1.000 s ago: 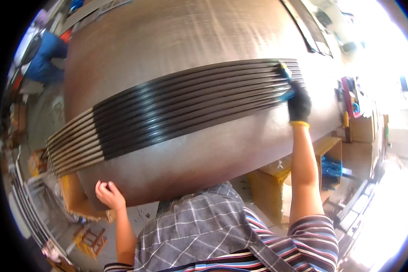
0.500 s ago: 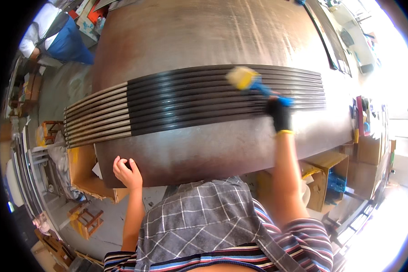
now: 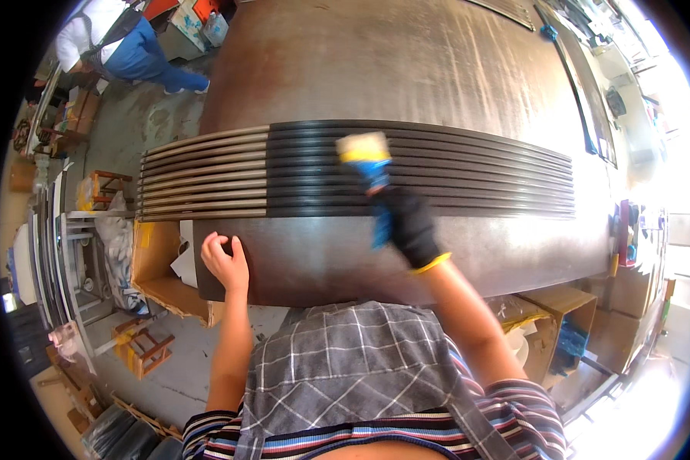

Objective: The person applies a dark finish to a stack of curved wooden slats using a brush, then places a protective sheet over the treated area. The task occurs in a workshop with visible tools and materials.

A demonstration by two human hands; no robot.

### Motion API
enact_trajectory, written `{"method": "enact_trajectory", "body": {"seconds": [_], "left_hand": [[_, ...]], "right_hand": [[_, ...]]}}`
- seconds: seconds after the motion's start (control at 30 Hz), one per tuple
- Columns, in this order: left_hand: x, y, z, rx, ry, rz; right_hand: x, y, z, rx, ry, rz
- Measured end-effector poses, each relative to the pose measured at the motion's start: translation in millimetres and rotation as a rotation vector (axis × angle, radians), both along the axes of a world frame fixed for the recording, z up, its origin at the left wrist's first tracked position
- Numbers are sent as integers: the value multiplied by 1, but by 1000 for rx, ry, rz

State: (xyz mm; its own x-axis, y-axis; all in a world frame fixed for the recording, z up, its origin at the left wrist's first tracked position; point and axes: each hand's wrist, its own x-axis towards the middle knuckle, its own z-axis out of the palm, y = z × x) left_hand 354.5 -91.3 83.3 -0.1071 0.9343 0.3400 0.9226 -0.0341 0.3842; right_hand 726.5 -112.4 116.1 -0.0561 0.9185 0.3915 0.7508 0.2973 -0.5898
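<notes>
Evidently, the person's right hand (image 3: 412, 230), in a black glove with a yellow cuff, was wrapped around the blue handle of a flat paintbrush (image 3: 369, 162) with a yellow band and pale bristles. The brush was blurred, its bristles pointing away from the person, above a row of long, thin, parallel rods (image 3: 468, 178); whether they touched the rods could not be told. The rods lay side by side across a broad, brown, smooth sheet-like surface (image 3: 322, 261), glossy black along most of their length and pale beige at the left, where their ends stuck out past the surface's left edge. The brush was over the black part, near the border with the beige.

The bare left hand (image 3: 226, 261) was loosely curled with nothing visible in it, near the surface's front left corner; contact there was unclear. Beside that corner, below the rods' ends, stood a brown cardboard box (image 3: 147, 257), with a small brown wooden stool (image 3: 153, 354) on the floor nearby. At upper left was another person (image 3: 138, 50) in blue trousers.
</notes>
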Motion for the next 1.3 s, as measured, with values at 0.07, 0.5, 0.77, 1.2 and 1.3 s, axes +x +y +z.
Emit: {"method": "enact_trajectory", "body": {"seconds": [0.07, 0.5, 0.77, 1.2, 1.3], "left_hand": [[-23, 16, -14, 54, 12, -15], [-45, 75, -24, -54, 183, -184], [-48, 73, -23, -46, 163, -181], [-41, 77, -24, -28, 133, -181], [-44, 75, -26, -30, 144, -165]], "right_hand": [[-79, -6, 16, -113, -123, 148], [1, 17, -45, -331, 663, -714], [-17, 46, -13, -312, 1172, -675], [-65, 72, -38, -328, 1108, -507], [-78, 95, -39, -358, 997, -589]]}}
